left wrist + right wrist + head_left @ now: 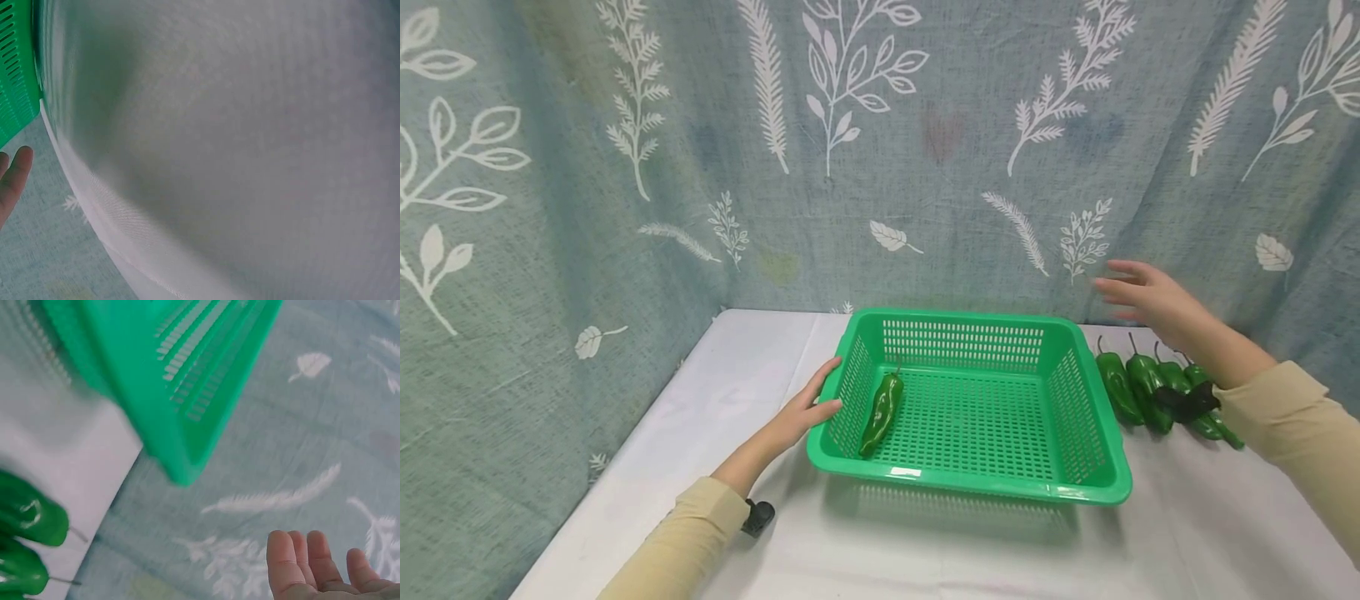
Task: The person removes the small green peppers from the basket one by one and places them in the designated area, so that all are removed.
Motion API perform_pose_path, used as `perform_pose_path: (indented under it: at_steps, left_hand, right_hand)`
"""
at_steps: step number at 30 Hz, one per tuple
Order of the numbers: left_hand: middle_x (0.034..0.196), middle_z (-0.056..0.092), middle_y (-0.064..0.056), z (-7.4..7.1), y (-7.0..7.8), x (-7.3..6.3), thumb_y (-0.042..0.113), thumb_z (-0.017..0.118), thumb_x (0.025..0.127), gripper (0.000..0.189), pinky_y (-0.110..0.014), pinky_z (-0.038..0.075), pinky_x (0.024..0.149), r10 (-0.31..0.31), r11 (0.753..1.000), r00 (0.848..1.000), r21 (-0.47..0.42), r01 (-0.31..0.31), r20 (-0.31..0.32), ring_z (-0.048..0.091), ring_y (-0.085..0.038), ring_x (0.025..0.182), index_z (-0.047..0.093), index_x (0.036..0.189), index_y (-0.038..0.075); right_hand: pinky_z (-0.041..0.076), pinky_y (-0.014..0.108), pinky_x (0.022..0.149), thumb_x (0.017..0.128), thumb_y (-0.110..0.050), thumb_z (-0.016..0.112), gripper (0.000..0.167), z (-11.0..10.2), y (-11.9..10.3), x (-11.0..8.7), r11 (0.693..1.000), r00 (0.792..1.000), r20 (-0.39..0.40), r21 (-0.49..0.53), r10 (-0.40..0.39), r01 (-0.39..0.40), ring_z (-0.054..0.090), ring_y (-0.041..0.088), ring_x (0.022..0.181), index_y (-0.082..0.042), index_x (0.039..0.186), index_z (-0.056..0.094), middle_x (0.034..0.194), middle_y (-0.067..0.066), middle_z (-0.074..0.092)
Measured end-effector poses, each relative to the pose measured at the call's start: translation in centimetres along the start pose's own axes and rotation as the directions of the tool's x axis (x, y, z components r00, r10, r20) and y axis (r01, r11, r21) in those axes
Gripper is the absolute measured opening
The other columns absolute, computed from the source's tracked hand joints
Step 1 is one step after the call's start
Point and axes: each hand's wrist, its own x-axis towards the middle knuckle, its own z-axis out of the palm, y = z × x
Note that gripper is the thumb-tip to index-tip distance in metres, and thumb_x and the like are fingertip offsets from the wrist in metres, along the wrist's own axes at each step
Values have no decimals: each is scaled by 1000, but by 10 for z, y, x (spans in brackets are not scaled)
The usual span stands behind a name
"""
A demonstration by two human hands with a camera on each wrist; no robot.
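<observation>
A green plastic basket (970,490) with slotted walls holds one long green pepper (882,414) along its left side. At the basket's left rim is my left hand (805,408), fingers and thumb extended against the outer side. Its fingertips (20,164) appear beside the basket wall in the left wrist view. My right hand (1157,304) is raised in the air beyond the basket's right back corner, holding nothing, with its fingers (319,556) loosely extended. Below it on the table, several green peppers (1142,379) lie side by side, partly hidden by the right forearm and its wrist camera.
A white cloth covers the table (760,342) under the basket. Behind and to the left hangs a blue-grey curtain (925,225) with white leaf prints, close to the table's back edge. A black wrist camera (758,517) sits under the left sleeve.
</observation>
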Motion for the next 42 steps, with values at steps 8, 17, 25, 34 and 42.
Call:
perform_pose_path:
  at_steps: [8, 17, 25, 34, 42]
  left_hand:
    - [152, 6, -20, -1, -8, 3, 16, 42, 93, 66, -60, 22, 103, 5, 1000, 1000, 1, -5, -4, 12, -42, 136, 6, 148, 12]
    - [153, 8, -13, -2, -35, 12, 23, 43, 93, 65, -60, 23, 103, 20, 1000, 1000, 1, -20, -23, 15, -39, 137, 9, 148, 24]
    - [153, 8, -15, -2, -35, 13, 22, 42, 94, 64, -60, 24, 102, 34, 999, 999, 15, -34, -27, 15, -40, 136, 8, 148, 21]
    - [152, 7, -17, -1, -37, 13, 24, 43, 93, 66, -61, 24, 102, 55, 998, 998, 18, -55, -12, 14, -42, 136, 8, 148, 18]
    - [153, 8, -15, -1, -37, 12, 23, 42, 94, 65, -60, 23, 102, 36, 999, 999, 9, -36, -19, 15, -40, 137, 7, 149, 21]
  right_hand:
    - [27, 54, 103, 94, -37, 48, 79, 23, -18, 5, 999, 998, 38, -20, -46, 47, 22, 43, 132, -5, 147, 1, 147, 28, 14]
    - [28, 53, 103, 91, -40, 52, 79, 48, -28, 12, 999, 995, 89, -13, -51, 53, 27, 41, 130, -7, 147, 7, 146, 25, 21]
    - [34, 51, 100, 92, -33, 54, 74, 75, -28, 19, 997, 988, 143, 44, -63, 57, 31, 39, 129, -5, 146, 13, 145, 23, 26]
    - [40, 47, 97, 92, -28, 54, 69, 109, -27, 23, 997, 983, 178, 70, -53, 41, 36, 40, 126, -4, 145, 17, 143, 24, 29]
    - [37, 47, 99, 92, -25, 55, 66, 141, -24, 26, 989, 980, 194, 146, -45, 16, 38, 36, 126, -5, 144, 21, 140, 22, 34]
